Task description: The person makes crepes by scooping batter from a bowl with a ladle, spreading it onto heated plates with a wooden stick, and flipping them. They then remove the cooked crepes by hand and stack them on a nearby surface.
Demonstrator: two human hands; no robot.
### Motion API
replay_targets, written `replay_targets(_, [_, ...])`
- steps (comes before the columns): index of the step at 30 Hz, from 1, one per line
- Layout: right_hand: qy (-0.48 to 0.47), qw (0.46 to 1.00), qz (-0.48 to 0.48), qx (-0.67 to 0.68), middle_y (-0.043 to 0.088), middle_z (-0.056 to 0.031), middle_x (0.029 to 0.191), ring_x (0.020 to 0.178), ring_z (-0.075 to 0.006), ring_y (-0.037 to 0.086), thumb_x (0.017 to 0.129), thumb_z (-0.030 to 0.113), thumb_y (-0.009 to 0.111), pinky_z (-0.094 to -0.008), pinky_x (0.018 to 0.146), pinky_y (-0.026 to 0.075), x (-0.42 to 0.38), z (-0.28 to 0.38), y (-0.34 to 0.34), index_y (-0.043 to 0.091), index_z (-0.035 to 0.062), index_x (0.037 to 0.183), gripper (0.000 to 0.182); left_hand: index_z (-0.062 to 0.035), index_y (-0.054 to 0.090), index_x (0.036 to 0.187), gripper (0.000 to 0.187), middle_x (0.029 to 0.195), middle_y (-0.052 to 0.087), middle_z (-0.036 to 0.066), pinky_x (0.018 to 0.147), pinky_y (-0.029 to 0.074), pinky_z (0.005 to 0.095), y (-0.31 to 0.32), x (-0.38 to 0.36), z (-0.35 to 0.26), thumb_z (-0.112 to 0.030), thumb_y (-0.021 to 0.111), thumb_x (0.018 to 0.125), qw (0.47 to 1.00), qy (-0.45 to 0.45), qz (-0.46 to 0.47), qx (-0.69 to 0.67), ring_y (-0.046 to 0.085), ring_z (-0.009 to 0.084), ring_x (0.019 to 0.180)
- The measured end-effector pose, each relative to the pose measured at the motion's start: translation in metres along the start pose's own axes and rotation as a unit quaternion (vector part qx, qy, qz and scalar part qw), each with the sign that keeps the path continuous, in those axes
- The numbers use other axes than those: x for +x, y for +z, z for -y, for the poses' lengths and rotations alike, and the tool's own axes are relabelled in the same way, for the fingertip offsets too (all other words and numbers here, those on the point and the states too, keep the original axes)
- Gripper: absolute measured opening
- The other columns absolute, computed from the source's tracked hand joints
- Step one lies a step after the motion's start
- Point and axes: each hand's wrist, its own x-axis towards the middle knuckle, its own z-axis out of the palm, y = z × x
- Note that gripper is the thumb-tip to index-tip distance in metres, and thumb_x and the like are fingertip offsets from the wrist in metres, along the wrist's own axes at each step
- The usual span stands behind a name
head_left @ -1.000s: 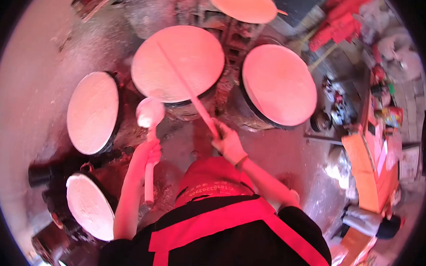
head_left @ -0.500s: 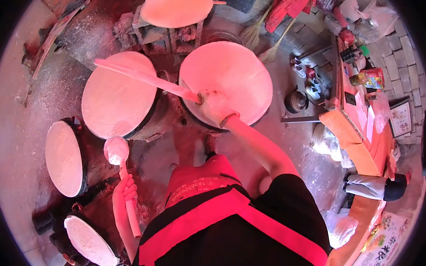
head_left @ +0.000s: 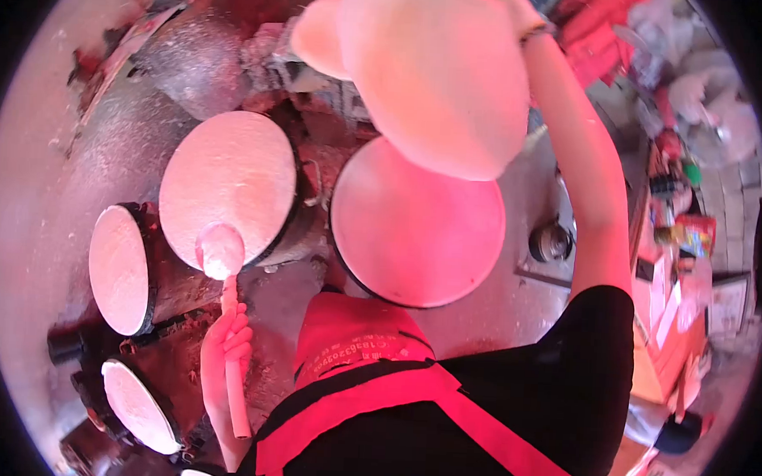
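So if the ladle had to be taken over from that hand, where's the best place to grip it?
Grip the ladle on its straight handle, on the free length below the left hand, coming from the person's side. The handle runs toward the body, and the batter-coated bowl points away over the griddle, so the bowl end should stay untouched and level.

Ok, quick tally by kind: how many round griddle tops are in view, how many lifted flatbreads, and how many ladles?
Round griddle tops: 4 (large, right, left edge-on, lower left)
Lifted flatbread: 1
Ladle in the left hand: 1
Total: 6
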Motion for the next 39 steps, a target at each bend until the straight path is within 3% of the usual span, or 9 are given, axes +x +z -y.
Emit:
replay_targets(8, [0.129,0.908,-0.399,0.020,0.048,0.0029,0.059,0.049,-0.0129,0.046,0.081,0.023,0.066,-0.0304,0.047,0.038,0.077,-0.163,-0.048,0.067,0.0065,0.090,0.019,0.0003,0.046,0.111,0.019,0.073,0.039,-0.001,0.036,0.024,0.0161,0.034,0.064,-0.074,-0.012,0.050,0.098,0.992,0.048,-0.034,0.111,0.031,0.0034,0.048])
replay_targets(16, [0.250,0.761,-0.598,0.035,0.049,-0.0039,0.055,0.035,-0.0171,0.043,0.082,0.015,0.063,-0.0314,0.034,0.035,0.093,-0.368,0.012,0.060,0.0043,0.080,0.011,-0.0003,0.045,0.112,0.021,0.072,0.038,-0.001,0.037,0.022,0.0156,0.052,0.113,-0.134,-0.014,0.050,0.098,0.979,0.090,-0.072,0.167,0.029,0.0026,0.047])
replay_targets(21, [0.137,0.770,-0.614,0.105,0.065,-0.0106,0.080,0.067,-0.0217,0.060,0.081,0.012,0.063,-0.0357,0.063,0.048,0.094,-0.305,0.084,0.064,-0.0032,0.100,0.024,-0.0002,0.045,0.112,0.020,0.072,0.037,-0.001,0.037,0.021,0.0154,0.056,0.104,-0.122,-0.013,0.049,0.098,0.980,0.102,-0.067,0.160,0.029,0.0024,0.047])
replay_targets(22, [0.083,0.764,-0.637,0.054,0.061,-0.0096,0.072,0.054,-0.0230,0.056,0.087,0.013,0.058,-0.0386,0.048,0.047,0.096,-0.364,0.067,0.058,-0.0013,0.099,0.018,-0.0003,0.045,0.112,0.020,0.072,0.038,-0.001,0.036,0.022,0.0154,0.055,0.098,-0.115,-0.013,0.049,0.098,0.981,0.100,-0.067,0.149,0.029,0.0026,0.047])
replay_targets(24, [0.114,0.746,-0.631,0.178,0.056,-0.0068,0.067,0.046,-0.0214,0.051,0.090,0.015,0.055,-0.0389,0.041,0.044,0.085,-0.302,0.099,0.052,0.0021,0.096,0.015,-0.0006,0.045,0.113,0.019,0.072,0.038,-0.001,0.036,0.023,0.0152,0.048,0.081,-0.094,-0.012,0.049,0.098,0.985,0.104,-0.066,0.124,0.030,0.0029,0.047])
replay_targets(27, [0.028,0.761,-0.587,0.274,0.045,-0.0004,0.057,0.036,-0.0134,0.037,0.093,0.024,0.054,-0.0336,0.034,0.035,0.065,-0.329,0.121,0.047,0.0109,0.090,0.015,-0.0011,0.046,0.113,0.019,0.072,0.040,0.000,0.035,0.025,0.0152,0.026,0.039,-0.045,-0.013,0.050,0.098,0.997,0.068,-0.028,-0.005,0.030,0.0031,0.046])
replay_targets(30, [0.199,0.875,-0.314,0.311,0.043,0.0047,0.056,0.037,-0.0067,0.035,0.091,0.027,0.058,-0.0254,0.034,0.027,-0.022,-0.211,0.208,0.050,0.0135,0.089,0.016,-0.0012,0.047,0.115,0.026,0.070,0.042,0.000,0.034,0.027,0.0155,-0.010,-0.006,0.030,-0.022,0.046,0.100,0.994,0.053,0.009,-0.099,0.032,0.0034,0.044])
replay_targets(34, [0.293,0.924,0.093,0.226,0.043,0.0065,0.056,0.037,-0.0034,0.033,0.090,0.031,0.062,-0.0218,0.034,0.022,-0.161,-0.168,0.314,0.053,0.0153,0.090,0.018,0.0014,0.046,0.120,0.034,0.067,0.041,-0.001,0.035,0.031,0.0165,-0.075,-0.076,0.146,-0.027,0.044,0.101,0.968,0.109,0.072,-0.216,0.037,0.0039,0.046])
replay_targets(39, [0.350,0.836,0.402,0.128,0.046,0.0062,0.059,0.039,-0.0026,0.035,0.093,0.032,0.063,-0.0206,0.036,0.024,-0.373,-0.133,0.414,0.061,0.0118,0.108,0.025,-0.0010,0.047,0.105,0.024,0.068,0.039,-0.002,0.038,0.030,0.0164,-0.184,-0.168,0.324,-0.024,0.047,0.100,0.891,0.286,-0.007,-0.353,0.036,0.0038,0.049])
